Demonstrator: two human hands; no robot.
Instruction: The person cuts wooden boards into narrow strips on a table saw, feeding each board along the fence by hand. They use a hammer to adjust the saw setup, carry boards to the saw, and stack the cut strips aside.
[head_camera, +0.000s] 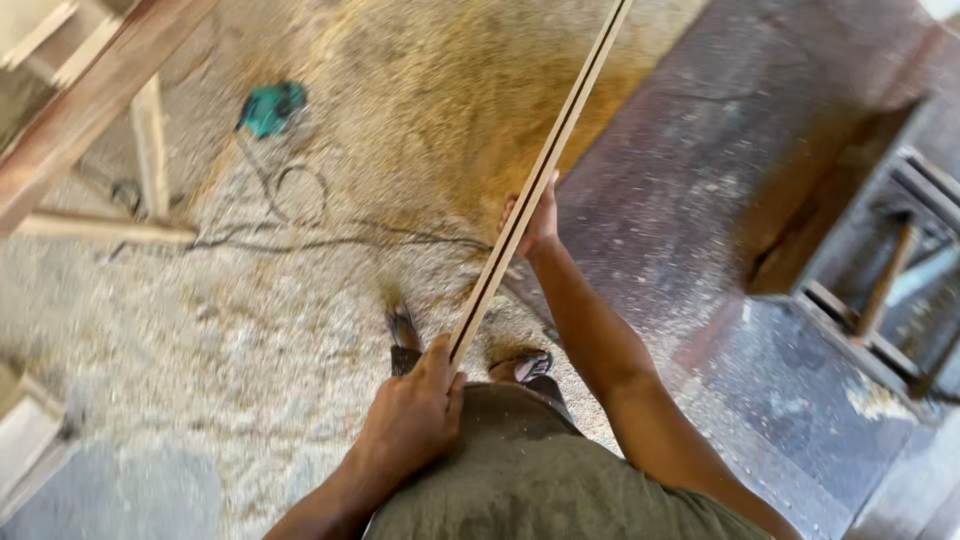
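A long, thin wooden strip (560, 130) runs from my waist up and out of the top of the view, held edge-on. My left hand (412, 415) grips its near end by my stomach. My right hand (535, 220) is stretched forward and holds the strip farther along, fingers wrapped around it from behind. Below the strip my two feet in sandals (520, 367) stand on a floor covered in sawdust.
A teal power tool (272, 107) lies on the sawdust at the upper left, its black cable (300, 235) looping across the floor. Wooden beams (90, 110) stand at the left. A dark machine table (720, 200) dusted with sawdust fills the right side.
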